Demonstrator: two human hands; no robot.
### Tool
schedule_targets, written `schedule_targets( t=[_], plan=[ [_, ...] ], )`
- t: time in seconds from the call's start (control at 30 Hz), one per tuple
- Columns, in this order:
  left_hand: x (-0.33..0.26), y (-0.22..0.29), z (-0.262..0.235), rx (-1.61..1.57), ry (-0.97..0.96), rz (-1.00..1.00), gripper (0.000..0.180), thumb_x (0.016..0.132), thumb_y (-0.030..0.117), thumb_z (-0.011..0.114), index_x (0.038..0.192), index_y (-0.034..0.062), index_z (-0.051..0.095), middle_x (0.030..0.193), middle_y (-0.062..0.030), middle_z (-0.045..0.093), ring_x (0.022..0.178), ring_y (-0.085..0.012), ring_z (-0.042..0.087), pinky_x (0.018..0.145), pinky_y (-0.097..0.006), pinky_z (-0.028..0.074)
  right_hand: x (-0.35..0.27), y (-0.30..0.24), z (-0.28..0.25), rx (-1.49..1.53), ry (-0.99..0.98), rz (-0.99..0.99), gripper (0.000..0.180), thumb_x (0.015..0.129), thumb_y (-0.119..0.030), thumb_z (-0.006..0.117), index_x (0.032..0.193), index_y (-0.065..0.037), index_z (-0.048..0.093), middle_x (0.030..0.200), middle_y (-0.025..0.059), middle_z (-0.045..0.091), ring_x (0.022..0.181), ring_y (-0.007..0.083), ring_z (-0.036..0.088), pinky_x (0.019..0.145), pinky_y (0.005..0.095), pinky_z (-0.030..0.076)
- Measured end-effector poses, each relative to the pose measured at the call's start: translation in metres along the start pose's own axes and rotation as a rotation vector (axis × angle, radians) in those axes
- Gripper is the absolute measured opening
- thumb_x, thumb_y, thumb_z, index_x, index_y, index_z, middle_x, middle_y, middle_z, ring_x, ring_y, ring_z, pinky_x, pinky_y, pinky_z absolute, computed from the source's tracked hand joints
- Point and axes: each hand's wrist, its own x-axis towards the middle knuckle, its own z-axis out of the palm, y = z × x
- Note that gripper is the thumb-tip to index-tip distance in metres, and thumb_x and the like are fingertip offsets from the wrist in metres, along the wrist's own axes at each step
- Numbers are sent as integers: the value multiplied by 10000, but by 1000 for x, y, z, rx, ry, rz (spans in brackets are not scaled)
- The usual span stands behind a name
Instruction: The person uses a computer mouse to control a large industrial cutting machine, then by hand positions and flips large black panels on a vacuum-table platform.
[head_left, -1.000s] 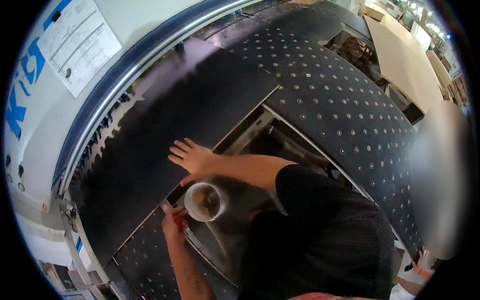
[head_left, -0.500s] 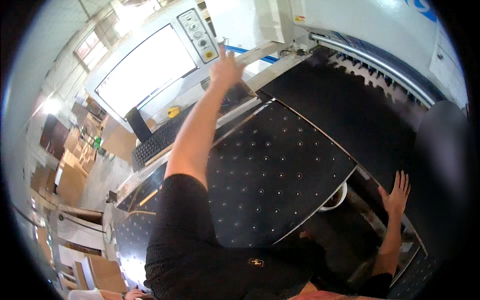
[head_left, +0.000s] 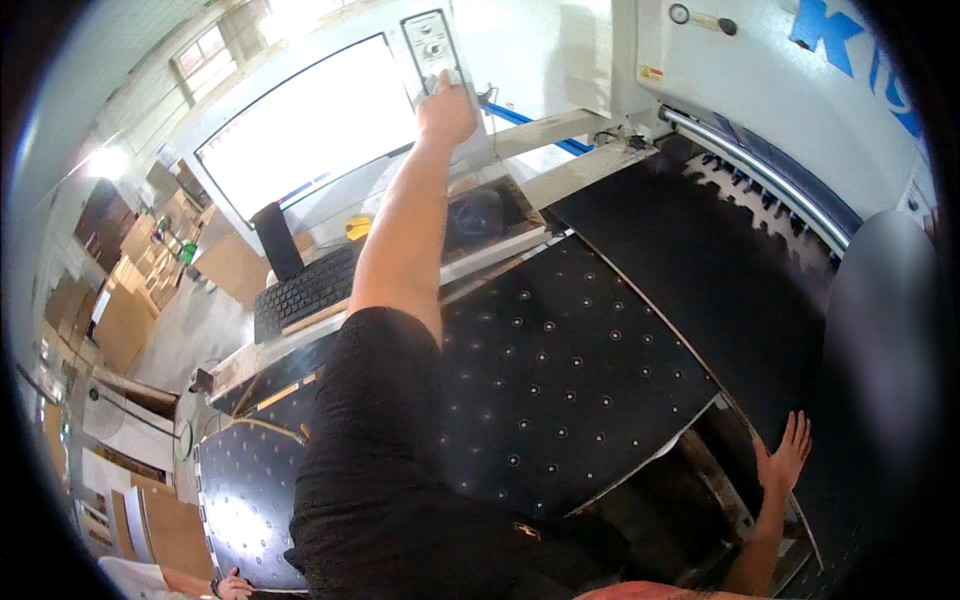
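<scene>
My left hand [head_left: 447, 115] is stretched up to the button panel [head_left: 430, 45] beside the bright monitor [head_left: 310, 130]. Its index finger is extended onto the panel's lower part, where the fingertip hides the button; the other fingers are curled and hold nothing. At the right, my right hand [head_left: 784, 462] is open, fingers spread, on the near edge of the large black sheet [head_left: 690, 240]. That sheet runs back to the machine's metal roller [head_left: 765, 170].
A dark table with studded dots [head_left: 560, 370] fills the middle, with a framed gap [head_left: 670, 500] near me. Left are a black keyboard [head_left: 305, 295], a yellow object [head_left: 358, 228] and stacked boards [head_left: 165, 525]. Another person's hand [head_left: 234, 585] rests at the lower-left table edge.
My left hand has gone from spread fingers beside the panel to a pointing finger on it. My right hand appears lower in the picture as the view has shifted.
</scene>
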Motion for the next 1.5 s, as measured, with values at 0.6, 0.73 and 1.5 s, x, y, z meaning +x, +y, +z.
schedule_targets(
  t=[0.6, 0.73, 1.5],
  plan=[
    [-466, 140, 49, -1782, -1102, -153, 448, 1081, 472, 643, 1215, 50, 716, 940, -68, 757, 703, -98, 585, 637, -320, 501, -6, 0, 5, -82, 45, -38, 910, 985, -630, 647, 1659, -89, 363, 1749, 117, 311, 1624, 369, 248, 1308, 582, 223],
    [-540, 140, 33, -2288, -1101, -797, 480, 1078, 412, 656, 1414, 77, 587, 1085, -68, 705, 772, -104, 573, 643, -311, 480, -9, 6, 10, -84, 63, -47, 915, 990, -640, 636, 1659, -79, 360, 1743, 126, 317, 1618, 373, 259, 1301, 581, 244],
    [-350, -106, -75, -888, 93, -36, 470, 964, 336, 763, 1301, 27, 661, 1115, -210, 750, 1093, -370, 725, 933, -465, 563, -16, 7, 28, -20, 199, -12, 903, 1014, -673, 590, 1608, -13, 432, 1677, 235, 396, 1566, 434, 343, 1270, 571, 297]
  ],
)
